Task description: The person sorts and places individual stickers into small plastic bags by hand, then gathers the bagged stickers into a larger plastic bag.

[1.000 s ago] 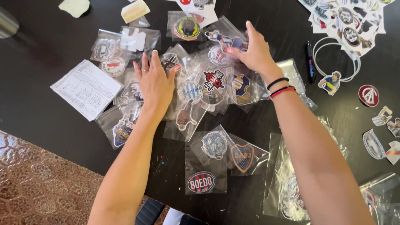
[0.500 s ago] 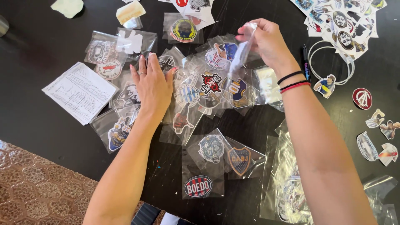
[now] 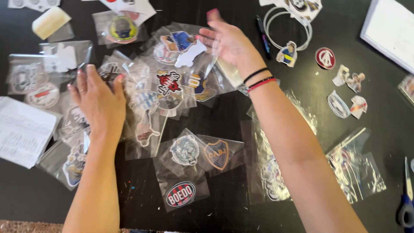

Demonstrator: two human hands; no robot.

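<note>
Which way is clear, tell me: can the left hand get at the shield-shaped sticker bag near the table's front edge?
Probably yes. The left hand lies flat on bagged stickers, and the shield sticker bag sits uncovered on top, nearer the body. Only flat bags lie between; the right hand is farther back.

Bright, even light falls from above onto the black table (image 3: 224,116), with only faint shadows under the arms. The clear plastic sleeves (image 3: 172,77) throw white glare streaks — enough to wash out some stickers inside. The right hand (image 3: 228,41) is motion-blurred at the fingers — the left hand (image 3: 99,101) looks sharper. The edges are slightly soft.
</note>
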